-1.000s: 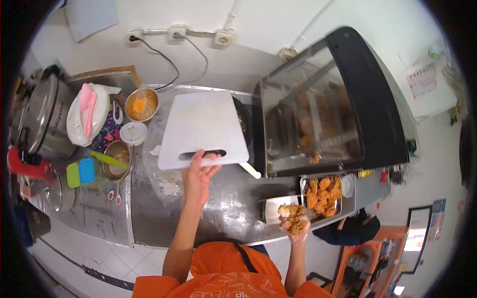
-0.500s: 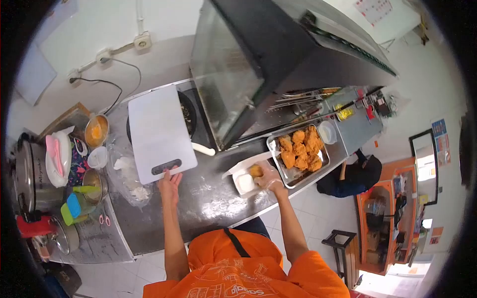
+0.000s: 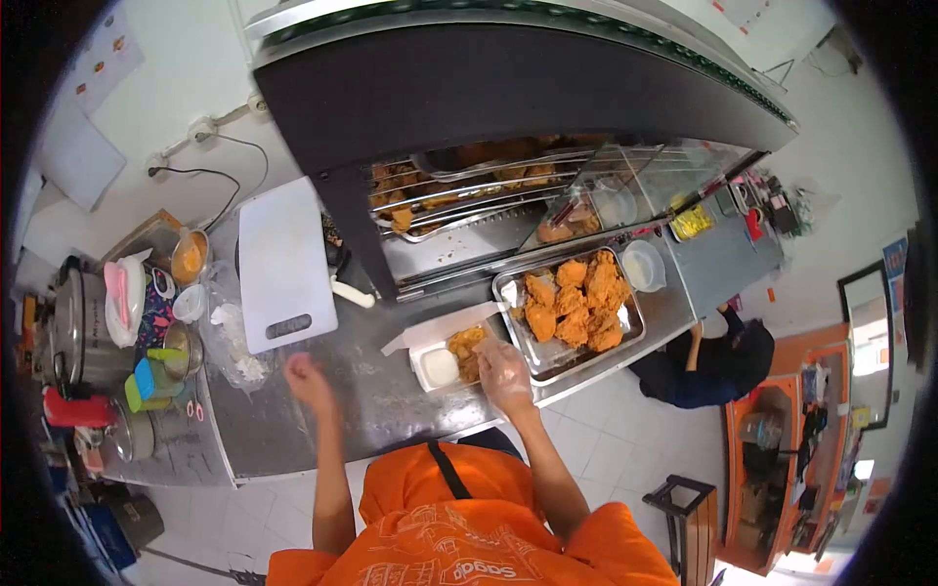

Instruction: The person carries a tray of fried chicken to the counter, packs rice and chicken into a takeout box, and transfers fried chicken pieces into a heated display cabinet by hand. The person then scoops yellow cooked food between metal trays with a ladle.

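So far, rice point(image 3: 440, 368) and chicken point(image 3: 463, 345) sat in the box point(image 3: 440, 330), not yet closed, near the tabletop point(image 3: 376, 410) front edge. Right hand point(image 3: 507, 379) was at the chicken, left hand point(image 3: 309, 383) looked empty; couldn't tell if fingers pinched or spread.

My gloved right hand point(image 3: 507, 377) is at three o'clock on the box point(image 3: 428, 331), beside its chicken point(image 3: 463, 346); the tray point(image 3: 553, 358) lies at two. My left hand point(image 3: 307, 380) is empty, the board point(image 3: 283, 259) at twelve.

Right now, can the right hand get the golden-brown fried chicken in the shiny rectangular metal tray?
Probably yes: the gloved right hand is close beside the tray, nothing seems to block it, and the chicken lies uncovered.
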The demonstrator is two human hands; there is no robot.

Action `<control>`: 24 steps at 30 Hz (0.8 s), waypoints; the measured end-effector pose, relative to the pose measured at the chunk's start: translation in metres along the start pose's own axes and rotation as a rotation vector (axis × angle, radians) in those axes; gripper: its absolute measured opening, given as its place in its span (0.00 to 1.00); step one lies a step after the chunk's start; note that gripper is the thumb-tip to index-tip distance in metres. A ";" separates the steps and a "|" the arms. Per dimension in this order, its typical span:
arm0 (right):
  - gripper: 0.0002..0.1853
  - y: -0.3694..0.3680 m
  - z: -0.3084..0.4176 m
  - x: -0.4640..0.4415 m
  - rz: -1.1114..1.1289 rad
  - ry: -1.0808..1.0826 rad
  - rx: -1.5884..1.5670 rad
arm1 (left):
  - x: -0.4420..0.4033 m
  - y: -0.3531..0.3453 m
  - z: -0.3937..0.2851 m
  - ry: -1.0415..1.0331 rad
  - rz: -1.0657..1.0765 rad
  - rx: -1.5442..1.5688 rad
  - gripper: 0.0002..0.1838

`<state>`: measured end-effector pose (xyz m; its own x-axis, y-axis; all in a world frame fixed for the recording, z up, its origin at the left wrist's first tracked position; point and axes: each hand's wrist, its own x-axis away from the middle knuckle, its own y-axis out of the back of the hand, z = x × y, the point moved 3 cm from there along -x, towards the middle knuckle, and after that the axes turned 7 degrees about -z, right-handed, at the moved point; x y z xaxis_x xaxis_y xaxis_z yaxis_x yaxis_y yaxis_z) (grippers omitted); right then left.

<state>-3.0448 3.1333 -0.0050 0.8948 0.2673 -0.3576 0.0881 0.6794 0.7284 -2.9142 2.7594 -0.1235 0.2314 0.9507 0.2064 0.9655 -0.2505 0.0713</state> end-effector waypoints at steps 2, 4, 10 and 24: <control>0.06 0.019 0.008 0.005 0.054 -0.073 0.006 | 0.121 -0.026 -0.066 -0.449 0.441 -0.361 0.18; 0.09 0.026 0.016 0.017 0.431 -0.225 0.077 | 0.206 -0.050 -0.083 -0.624 0.890 -0.458 0.22; 0.24 0.075 0.040 0.030 0.875 0.042 0.083 | 0.250 -0.074 -0.064 -1.038 0.947 -0.685 0.11; 0.32 0.059 0.069 0.031 0.854 0.315 -0.811 | 0.210 -0.016 -0.057 -0.450 0.327 -0.721 0.10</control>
<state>-2.9821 3.1347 0.0669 0.3760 0.9143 -0.1504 -0.8763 0.4036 0.2630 -2.8879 2.9529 -0.0254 0.6516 0.7556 -0.0662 0.5698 -0.4300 0.7003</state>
